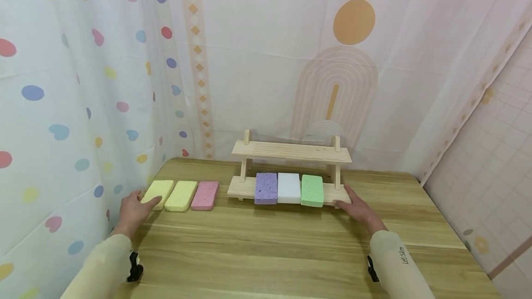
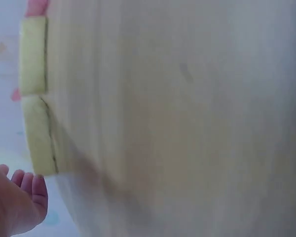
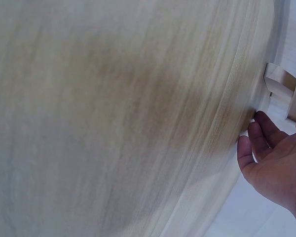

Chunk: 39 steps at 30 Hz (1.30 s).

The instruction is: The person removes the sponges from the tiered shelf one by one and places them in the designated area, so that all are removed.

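In the head view my left hand (image 1: 134,209) is at the left end of a pale yellow sponge (image 1: 160,190), its thumb reaching over the top. The left wrist view has the fingertips right at that sponge's end (image 2: 39,138). Another yellow sponge (image 1: 181,196) and a pink sponge (image 1: 205,195) lie flat in the same row. My right hand (image 1: 358,207) holds the right end of a two-tier wooden shelf (image 1: 291,150), with the thumb at the front edge of the lower board. On that board lean a purple sponge (image 1: 266,188), a white sponge (image 1: 288,188) and a green sponge (image 1: 312,191), side by side.
The wood-grain table (image 1: 257,253) spreads out in front of both arms. Behind it hangs a patterned curtain (image 1: 257,82), and a dotted curtain (image 1: 83,128) runs along the left side. The shelf's upper board is bare.
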Available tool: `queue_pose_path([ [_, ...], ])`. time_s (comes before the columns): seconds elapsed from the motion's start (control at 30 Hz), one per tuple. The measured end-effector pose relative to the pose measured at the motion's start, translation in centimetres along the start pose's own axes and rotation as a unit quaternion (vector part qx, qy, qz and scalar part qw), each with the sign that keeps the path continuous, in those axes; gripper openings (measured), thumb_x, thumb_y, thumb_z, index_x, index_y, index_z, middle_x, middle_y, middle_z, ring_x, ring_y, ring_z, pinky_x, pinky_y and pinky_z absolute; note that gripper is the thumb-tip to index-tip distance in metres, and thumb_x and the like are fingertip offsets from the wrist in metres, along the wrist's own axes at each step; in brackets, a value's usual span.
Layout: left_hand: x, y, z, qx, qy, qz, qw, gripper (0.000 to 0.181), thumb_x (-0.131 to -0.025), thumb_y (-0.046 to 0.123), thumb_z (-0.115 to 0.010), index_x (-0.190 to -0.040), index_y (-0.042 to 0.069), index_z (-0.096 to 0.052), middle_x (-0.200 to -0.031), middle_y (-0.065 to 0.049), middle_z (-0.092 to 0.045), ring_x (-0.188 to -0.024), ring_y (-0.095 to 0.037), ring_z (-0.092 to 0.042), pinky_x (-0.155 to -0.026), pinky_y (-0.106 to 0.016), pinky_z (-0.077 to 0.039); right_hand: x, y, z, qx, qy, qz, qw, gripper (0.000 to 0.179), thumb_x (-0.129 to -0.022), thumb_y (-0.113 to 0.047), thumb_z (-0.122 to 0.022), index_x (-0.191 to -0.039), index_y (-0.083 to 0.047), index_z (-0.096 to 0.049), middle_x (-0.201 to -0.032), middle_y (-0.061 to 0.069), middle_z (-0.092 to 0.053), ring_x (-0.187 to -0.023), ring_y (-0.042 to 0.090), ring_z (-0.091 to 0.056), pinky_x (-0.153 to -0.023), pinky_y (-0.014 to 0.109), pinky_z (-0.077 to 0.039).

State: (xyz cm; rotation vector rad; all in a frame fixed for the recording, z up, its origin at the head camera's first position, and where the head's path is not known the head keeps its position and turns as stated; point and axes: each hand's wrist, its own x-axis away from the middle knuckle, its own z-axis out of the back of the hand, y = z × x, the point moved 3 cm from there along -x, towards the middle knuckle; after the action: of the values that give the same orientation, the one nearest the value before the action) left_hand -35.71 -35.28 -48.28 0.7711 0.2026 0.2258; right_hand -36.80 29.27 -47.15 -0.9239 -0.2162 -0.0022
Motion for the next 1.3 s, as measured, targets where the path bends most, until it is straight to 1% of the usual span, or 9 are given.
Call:
queue_pose_path([
  [0.1, 0.2, 0.9, 0.2, 0.013, 0.023, 0.007, 0.9996, 0.094, -0.096, 0.051, -0.057, -0.145, -0.021, -0.022, -0.138, -0.046, -0.030, -0.129, -0.058, -0.030, -0.105, -0.064, -0.029, -0.1, 0.0, 0.0, -0.001, 0.000, -0.001, 1.0000, 0.090, -0.098, -0.048, -0.055, -0.160, -0.012, 0.000, -0.161, 0.028, -0.005, -0.145, 0.049, -0.006, -0.112, 0.065, -0.012],
  [0.23, 0.5, 3.0, 0.0, 0.048, 0.073, 0.022, 0.9959, 0.088, -0.095, 0.050, -0.058, -0.148, -0.013, -0.027, -0.142, -0.040, -0.030, -0.131, -0.055, -0.027, -0.105, -0.064, -0.026, -0.2, 0.0, -0.1, 0.001, -0.001, 0.000, 1.0000, 0.091, -0.098, -0.050, -0.055, -0.160, -0.013, 0.000, -0.161, 0.027, -0.004, -0.145, 0.049, -0.006, -0.112, 0.065, -0.012],
  [0.4, 0.9, 6.8, -1.5, 0.083, 0.099, 0.001, 0.9917, 0.077, -0.095, 0.038, -0.065, -0.147, -0.011, -0.034, -0.141, -0.035, -0.033, -0.131, -0.049, -0.030, -0.105, -0.061, -0.029, -0.2, 0.0, -0.1, 0.001, -0.003, 0.002, 1.0000, 0.090, -0.098, -0.049, -0.055, -0.160, -0.012, 0.000, -0.161, 0.028, -0.004, -0.145, 0.049, -0.005, -0.113, 0.065, -0.012],
  [0.57, 1.2, 10.8, -4.3, 0.048, 0.090, -0.040, 0.9940, 0.072, -0.092, 0.032, -0.068, -0.144, -0.009, -0.040, -0.139, -0.033, -0.037, -0.128, -0.047, -0.035, -0.105, -0.058, -0.032, 0.1, -0.1, -0.2, -0.004, -0.007, 0.001, 1.0000, 0.091, -0.098, -0.049, -0.055, -0.160, -0.013, 0.001, -0.161, 0.027, -0.003, -0.145, 0.049, -0.004, -0.112, 0.065, -0.011],
  [0.7, 1.9, 13.7, -7.2, 0.033, 0.072, -0.074, 0.9941, 0.071, -0.089, 0.032, -0.071, -0.142, -0.007, -0.043, -0.140, -0.031, -0.038, -0.126, -0.047, -0.038, -0.104, -0.058, -0.033, 0.2, -0.2, -0.2, 0.001, -0.009, 0.001, 1.0000, 0.091, -0.098, -0.050, -0.054, -0.160, -0.012, 0.001, -0.161, 0.028, -0.002, -0.145, 0.050, -0.004, -0.112, 0.066, -0.012],
  [0.83, 3.0, 16.5, -10.6, 0.027, 0.041, -0.092, 0.9946, 0.073, -0.088, 0.035, -0.073, -0.143, -0.002, -0.044, -0.139, -0.027, -0.039, -0.119, -0.044, -0.044, -0.098, -0.057, -0.040, 0.3, -0.2, -0.2, 0.001, -0.011, -0.001, 0.9999, 0.091, -0.098, -0.049, -0.055, -0.160, -0.012, 0.001, -0.161, 0.028, -0.002, -0.145, 0.051, -0.004, -0.112, 0.067, -0.012],
  [1.0, 5.3, 19.8, -14.4, 0.029, 0.020, -0.122, 0.9919, 0.075, -0.085, 0.037, -0.078, -0.141, -0.002, -0.047, -0.132, -0.025, -0.045, -0.116, -0.040, -0.047, -0.095, -0.054, -0.043, 0.3, -0.4, -0.1, 0.015, -0.008, 0.012, 0.9998, 0.090, -0.099, -0.048, -0.054, -0.159, -0.009, 0.000, -0.160, 0.030, -0.003, -0.144, 0.052, -0.005, -0.111, 0.067, -0.013],
  [1.13, 7.1, 22.0, -16.9, 0.031, 0.015, -0.130, 0.9909, 0.079, -0.082, 0.042, -0.080, -0.140, -0.001, -0.048, -0.132, -0.025, -0.047, -0.117, -0.038, -0.050, -0.095, -0.053, -0.044, 0.3, -0.3, 0.0, 0.021, -0.008, 0.013, 0.9997, 0.091, -0.099, -0.050, -0.053, -0.159, -0.008, 0.001, -0.160, 0.030, -0.002, -0.144, 0.052, -0.005, -0.111, 0.067, -0.013],
  [1.3, 8.3, 23.3, -18.7, 0.037, 0.027, -0.112, 0.9926, 0.083, -0.079, 0.047, -0.081, -0.140, 0.000, -0.048, -0.131, -0.022, -0.048, -0.118, -0.037, -0.048, -0.096, -0.052, -0.042, 0.3, -0.2, 0.2, 0.013, -0.012, 0.008, 0.9998, 0.092, -0.099, -0.051, -0.053, -0.159, -0.011, 0.002, -0.160, 0.029, -0.001, -0.144, 0.052, -0.004, -0.111, 0.067, -0.011],
])
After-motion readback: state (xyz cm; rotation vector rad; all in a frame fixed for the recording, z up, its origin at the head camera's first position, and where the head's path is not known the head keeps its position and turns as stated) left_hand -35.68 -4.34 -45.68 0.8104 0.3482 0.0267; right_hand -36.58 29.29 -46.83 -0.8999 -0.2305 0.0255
